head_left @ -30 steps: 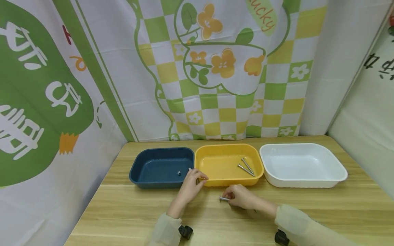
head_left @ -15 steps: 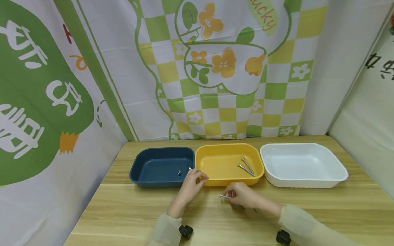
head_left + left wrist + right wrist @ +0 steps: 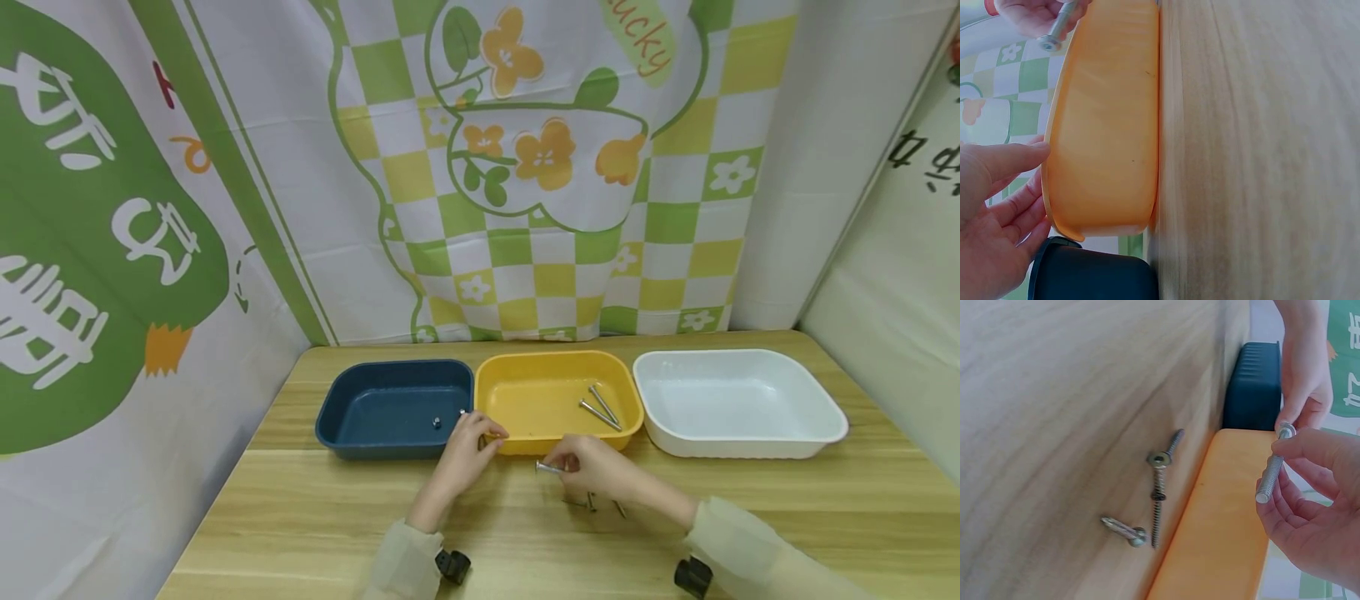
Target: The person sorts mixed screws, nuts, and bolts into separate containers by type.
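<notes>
Wooden table (image 3: pixel 750 508), right hand (image 3: pixel 592 471) pinching bolt (image 3: pixel 547 467) near yellow tray (image 3: pixel 517 446) rim, left hand (image 3: pixel 468 446) relaxed, empty

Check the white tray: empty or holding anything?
Empty. In the head view the white tray shows only bare white floor, while the yellow tray beside it holds two long screws.

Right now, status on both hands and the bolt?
Right hand pinches bolt above table. Left hand rests at yellow tray rim. Loose screws beside tray.
</notes>
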{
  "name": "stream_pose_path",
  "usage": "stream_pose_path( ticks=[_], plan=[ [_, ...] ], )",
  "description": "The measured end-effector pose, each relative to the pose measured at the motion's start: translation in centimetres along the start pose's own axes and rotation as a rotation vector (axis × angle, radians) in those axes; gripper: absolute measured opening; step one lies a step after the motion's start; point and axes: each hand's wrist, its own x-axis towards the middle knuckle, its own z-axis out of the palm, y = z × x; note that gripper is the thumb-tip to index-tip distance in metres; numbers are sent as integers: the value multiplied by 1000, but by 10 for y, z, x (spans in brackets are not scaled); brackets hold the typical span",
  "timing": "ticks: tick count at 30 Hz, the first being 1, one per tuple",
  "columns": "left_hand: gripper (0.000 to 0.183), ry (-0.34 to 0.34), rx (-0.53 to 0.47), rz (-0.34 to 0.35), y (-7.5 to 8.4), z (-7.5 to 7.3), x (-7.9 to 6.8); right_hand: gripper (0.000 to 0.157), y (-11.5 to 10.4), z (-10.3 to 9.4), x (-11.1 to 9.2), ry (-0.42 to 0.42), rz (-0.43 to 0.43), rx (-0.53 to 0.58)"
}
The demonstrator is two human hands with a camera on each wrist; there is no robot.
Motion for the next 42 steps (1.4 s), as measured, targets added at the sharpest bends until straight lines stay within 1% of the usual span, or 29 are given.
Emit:
stream_pose_path(
  ticks=[6, 13, 16, 23, 32, 42],
  plan=[
    [7, 3, -10, -6, 0, 1, -1, 19, -3, -7, 2, 18, 14, -19],
    [7, 7, -17, -7, 0, 1, 0, 19, -2, -19, 5, 72, -29, -43],
    [6, 5, -12, -11, 0, 1, 0, 19, -3, -24, 7, 87, -16, -51],
    [6, 5, -11, -12, 1, 1, -1, 19, -1, -33, 11, 92, 28, -47],
    [7, -2, -14, -16, 1, 0, -2, 19, 3, -39, 16, 124, 16, -36],
    [7, 3, -9, -10, 1, 0, -1, 18, 13, -43, 21, 126, 49, -37]
  ],
)
